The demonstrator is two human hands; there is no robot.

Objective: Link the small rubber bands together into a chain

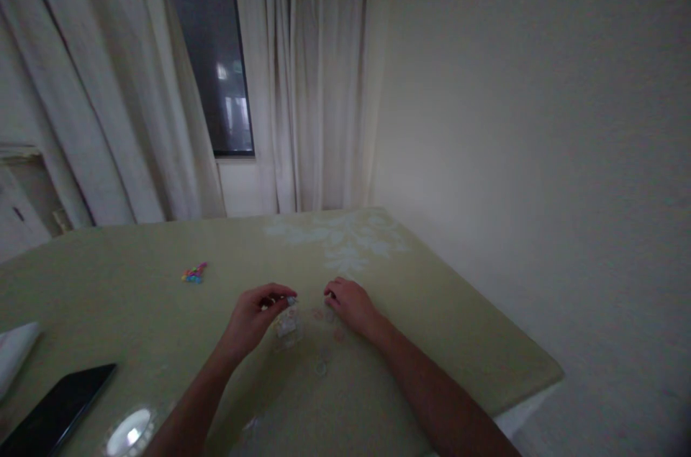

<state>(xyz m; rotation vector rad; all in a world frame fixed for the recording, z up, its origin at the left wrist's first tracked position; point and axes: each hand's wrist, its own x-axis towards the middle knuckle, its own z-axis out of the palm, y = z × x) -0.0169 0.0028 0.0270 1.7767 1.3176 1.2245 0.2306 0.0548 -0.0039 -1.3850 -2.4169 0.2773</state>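
Room: dim, plain pale wall point(540, 119) on the right, pale curtains point(302, 83) hanging either side of a dark window point(210, 47) at the back. The desk point(458, 327) fills the lower half, covered in a glossy pale green cloth with a faint white leaf print near its far edge.

A dark flat phone point(57, 410) lies at the near left corner of the desk, with a white folded item point(14, 353) just beyond it at the left edge. A small multicoloured cluster point(194, 273), too small to identify, sits well apart to the left of the hands.

Left hand point(253, 320): fingers curled, thumb and fingertips pinched on a tiny pale piece point(291, 301). Right hand point(350, 302): palm down, fingers bent, tips on the cloth; cannot tell whether it grips anything. Small pale pieces point(286, 327) lie on the desk between and just below both hands; blurred.

No readable writing or labels.
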